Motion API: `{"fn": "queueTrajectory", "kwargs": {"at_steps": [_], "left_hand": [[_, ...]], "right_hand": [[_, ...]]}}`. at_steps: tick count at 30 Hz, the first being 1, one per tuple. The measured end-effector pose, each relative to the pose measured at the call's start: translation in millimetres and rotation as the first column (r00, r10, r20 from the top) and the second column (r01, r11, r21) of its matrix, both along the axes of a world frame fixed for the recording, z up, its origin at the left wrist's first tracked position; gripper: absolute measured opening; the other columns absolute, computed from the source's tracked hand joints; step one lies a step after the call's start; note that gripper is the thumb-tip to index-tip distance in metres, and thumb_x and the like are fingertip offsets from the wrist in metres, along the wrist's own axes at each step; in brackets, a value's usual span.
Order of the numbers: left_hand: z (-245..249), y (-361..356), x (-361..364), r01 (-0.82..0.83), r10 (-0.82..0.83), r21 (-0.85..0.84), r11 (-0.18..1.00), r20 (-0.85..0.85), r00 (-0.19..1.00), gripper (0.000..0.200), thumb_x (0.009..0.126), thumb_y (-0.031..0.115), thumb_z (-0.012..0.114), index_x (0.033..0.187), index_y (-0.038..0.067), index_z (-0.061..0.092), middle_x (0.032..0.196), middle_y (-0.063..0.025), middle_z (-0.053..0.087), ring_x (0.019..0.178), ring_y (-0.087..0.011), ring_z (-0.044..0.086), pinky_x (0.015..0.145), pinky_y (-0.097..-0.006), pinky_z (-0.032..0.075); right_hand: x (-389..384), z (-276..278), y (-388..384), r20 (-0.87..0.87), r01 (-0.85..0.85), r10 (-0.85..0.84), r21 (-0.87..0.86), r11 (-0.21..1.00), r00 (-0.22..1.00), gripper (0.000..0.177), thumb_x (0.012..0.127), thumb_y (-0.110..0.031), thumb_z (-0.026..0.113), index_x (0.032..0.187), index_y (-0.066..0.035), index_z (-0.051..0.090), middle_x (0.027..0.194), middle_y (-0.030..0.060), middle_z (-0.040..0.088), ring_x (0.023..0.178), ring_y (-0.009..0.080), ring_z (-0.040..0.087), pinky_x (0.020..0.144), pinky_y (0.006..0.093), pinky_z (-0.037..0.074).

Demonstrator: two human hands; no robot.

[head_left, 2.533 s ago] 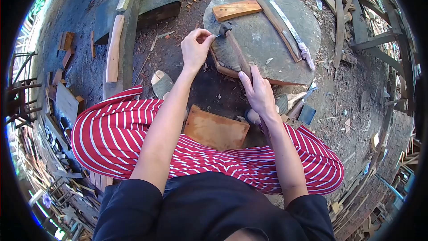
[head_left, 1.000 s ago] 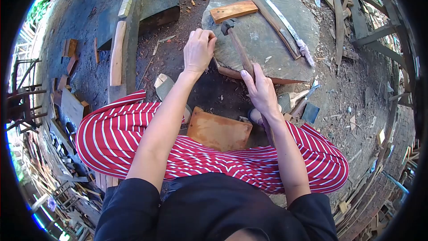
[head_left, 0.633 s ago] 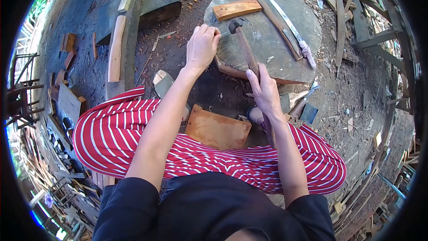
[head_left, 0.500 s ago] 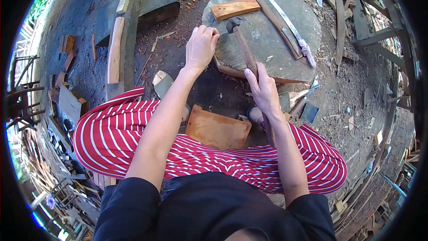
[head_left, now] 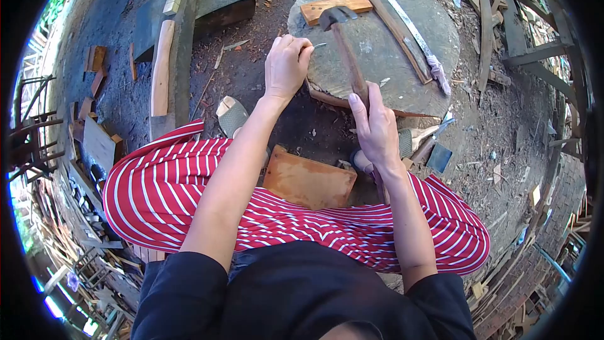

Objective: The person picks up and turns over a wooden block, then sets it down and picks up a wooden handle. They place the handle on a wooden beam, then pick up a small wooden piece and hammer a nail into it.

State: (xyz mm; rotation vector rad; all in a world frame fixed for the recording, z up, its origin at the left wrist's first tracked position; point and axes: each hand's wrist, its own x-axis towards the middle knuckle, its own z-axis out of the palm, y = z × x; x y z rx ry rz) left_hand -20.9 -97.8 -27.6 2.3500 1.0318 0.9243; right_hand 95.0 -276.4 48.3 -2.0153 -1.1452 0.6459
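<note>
Closed in a pinch, my left hand (head_left: 287, 66) holds a thin, slightly curved metal nail (head_left: 320, 45) over the left edge of a round wooden stump (head_left: 402, 50). The rest of the nail is hidden by my fingers. My right hand (head_left: 376, 123) is wrapped round the wooden handle of a hammer (head_left: 348, 53). Its dark, two-pronged metal head is above the stump, apart from the nail. Behind the head, a short wooden block (head_left: 352, 5) lies on the stump. To its right are a long wooden strip (head_left: 396, 34) and a flat blade with a wrapped handle (head_left: 412, 38).
A brown board (head_left: 308, 179) lies between my feet. On the left, a pale wooden piece (head_left: 163, 69) rests along a long beam (head_left: 184, 50), with a dark timber block (head_left: 224, 0) beside it. Wood scraps (head_left: 491, 19) are piled at the right, and chips litter the ground.
The hammer head has lifted away from the nail, upward and slightly right. My left hand keeps its pinch on the nail in nearly the same place. The view has shifted slightly.
</note>
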Motion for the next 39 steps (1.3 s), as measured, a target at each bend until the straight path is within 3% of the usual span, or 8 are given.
{"fn": "queueTrajectory", "kwargs": {"at_steps": [6,17,20,23,24,31,36,39], "left_hand": [[-1.7,5.2,2.6,0.004,-0.006,0.055,0.998,0.035,0.999,0.007,0.082,0.011,0.071,0.086,0.005,0.07,0.081,-0.0087,0.063,0.078,-0.0273,0.059,0.071,-0.038,0.048],[2.0,9.7,3.8,0.021,-0.024,0.052,0.998,0.056,0.998,0.009,0.081,0.011,0.073,0.086,0.004,0.07,0.078,-0.0094,0.062,0.074,-0.0276,0.059,0.069,-0.0379,0.048],[-0.1,1.5,-0.1,0.013,-0.013,-0.075,0.997,0.0,1.0,0.008,0.082,0.014,0.071,0.085,0.007,0.07,0.082,-0.0101,0.063,0.086,-0.0305,0.06,0.076,-0.0398,0.05],[-0.7,-0.1,-0.5,0.002,-0.002,-0.028,1.0,0.012,1.0,0.009,0.082,0.013,0.072,0.085,0.005,0.071,0.08,-0.0105,0.063,0.082,-0.0303,0.06,0.074,-0.0397,0.049],[0.8,0.4,1.6,-0.007,0.006,0.025,1.0,0.032,0.999,0.009,0.081,0.012,0.073,0.086,0.004,0.071,0.078,-0.0107,0.063,0.078,-0.0298,0.061,0.072,-0.0394,0.049],[-0.6,-2.0,2.3,-0.025,0.023,-0.047,0.999,-0.037,0.999,0.009,0.084,0.016,0.069,0.082,0.008,0.069,0.084,-0.0094,0.062,0.088,-0.0304,0.059,0.075,-0.0408,0.051],[1.6,-2.6,4.1,-0.015,0.004,-0.052,0.999,-0.195,0.981,0.01,0.091,0.017,0.063,0.093,0.007,0.063,0.097,-0.0108,0.057,0.101,-0.0304,0.056,0.082,-0.0417,0.052],[-1.6,-2.6,4.3,0.004,-0.009,-0.063,0.998,-0.08,0.997,0.011,0.091,0.016,0.062,0.093,0.005,0.062,0.092,-0.0125,0.056,0.093,-0.0325,0.054,0.083,-0.042,0.045]], "right_hand": [[3.6,-4.2,-2.7,0.104,-0.075,0.098,-0.201,0.977,0.99,0.032,0.101,-0.032,0.052,0.113,-0.003,0.048,0.071,0.0255,0.064,0.07,0.0464,0.065,0.059,0.0534,0.049],[1.7,-3.4,2.0,0.216,-0.036,0.076,-0.184,0.982,0.973,0.028,0.101,-0.029,0.052,0.107,-0.003,0.046,0.067,0.024,0.063,0.065,0.0464,0.063,0.055,0.0533,0.048],[-1.8,9.8,1.0,0.136,0.006,-0.011,0.032,0.999,0.991,0.025,0.101,-0.027,0.052,0.103,-0.003,0.045,0.066,0.0241,0.062,0.064,0.0462,0.063,0.054,0.053,0.048],[-4.8,-1.5,0.4,0.237,-0.035,0.054,-0.083,0.996,0.97,0.025,0.101,-0.027,0.052,0.103,-0.003,0.045,0.067,0.0248,0.062,0.065,0.046,0.063,0.054,0.0533,0.049],[-3.4,-3.9,1.7,0.234,-0.059,0.108,-0.206,0.977,0.966,0.025,0.101,-0.028,0.051,0.102,-0.004,0.045,0.067,0.0254,0.062,0.066,0.0464,0.063,0.054,0.0537,0.048],[-4.9,8.1,-2.1,0.172,0.003,0.004,-0.038,0.999,0.985,0.029,0.101,-0.03,0.051,0.108,-0.003,0.046,0.069,0.0254,0.063,0.069,0.0469,0.064,0.057,0.0542,0.048],[0.0,-14.6,-9.9,0.124,-0.017,0.031,-0.112,0.994,0.992,0.03,0.101,-0.031,0.051,0.11,-0.002,0.047,0.069,0.0254,0.063,0.069,0.0469,0.064,0.058,0.054,0.048],[0.8,-18.4,-12.4,0.064,0.002,0.008,-0.151,0.989,0.998,0.03,0.102,-0.031,0.051,0.11,-0.003,0.047,0.068,0.0254,0.062,0.068,0.0469,0.063,0.058,0.0545,0.048]]}}
